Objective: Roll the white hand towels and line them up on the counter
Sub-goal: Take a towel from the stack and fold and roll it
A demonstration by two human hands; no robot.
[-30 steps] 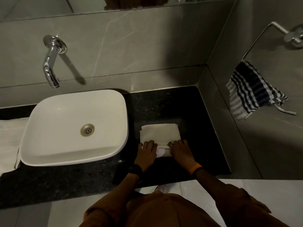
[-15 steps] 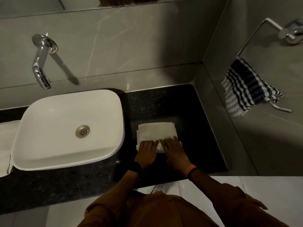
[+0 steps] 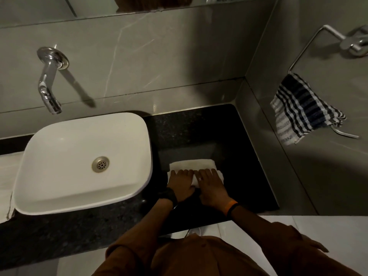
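The roll sits further from me than half a second ago, and the flat strip of white hand towel (image 3: 192,163) ahead of my knuckles is shorter. The towel lies on the black counter (image 3: 249,156), just right of the wash basin (image 3: 83,206). My left hand (image 3: 182,184) and right hand (image 3: 212,186) rest side by side on the roll, fingers laid fairly flat over it, pressing rather than gripping. To finish well, I judge both palms should push evenly, keeping the ends square and the roll snug.

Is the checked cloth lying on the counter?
No, the checked cloth hangs from the metal ring on the side wall, off the black counter.
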